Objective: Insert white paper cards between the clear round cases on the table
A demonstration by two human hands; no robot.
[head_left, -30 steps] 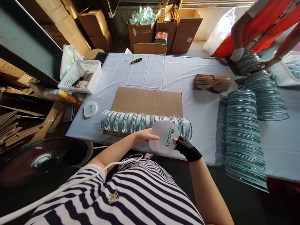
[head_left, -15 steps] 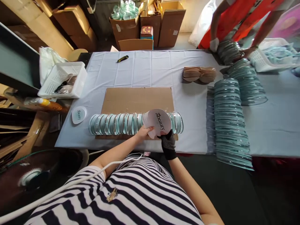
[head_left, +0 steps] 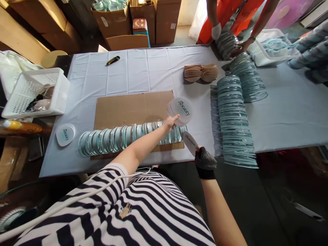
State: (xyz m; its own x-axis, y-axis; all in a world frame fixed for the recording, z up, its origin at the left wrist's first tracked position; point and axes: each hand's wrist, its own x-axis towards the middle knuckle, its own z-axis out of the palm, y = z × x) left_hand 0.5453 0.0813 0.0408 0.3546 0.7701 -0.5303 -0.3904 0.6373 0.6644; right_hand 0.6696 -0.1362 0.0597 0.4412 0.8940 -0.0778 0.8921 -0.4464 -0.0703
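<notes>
In the head view, the left hand (head_left: 171,123) pinches a stack of white discs (head_left: 179,110) near the right end of a glass row (head_left: 133,137), lettering slanting down rightward. The gloved right hand (head_left: 205,162) pinches a single disc (head_left: 190,141) near the front edge of the table (head_left: 128,77), tilted, its long axis running upper left to lower right. The glass row lies roughly along that edge, mostly on cardboard (head_left: 133,107).

Our left forearm (head_left: 146,145) hides part of glass row (head_left: 115,138); lettering on disc (head_left: 190,143) in our gloved right hand (head_left: 205,160) too blurred for us to read; co-worker (head_left: 237,18) cut off by top edge
</notes>
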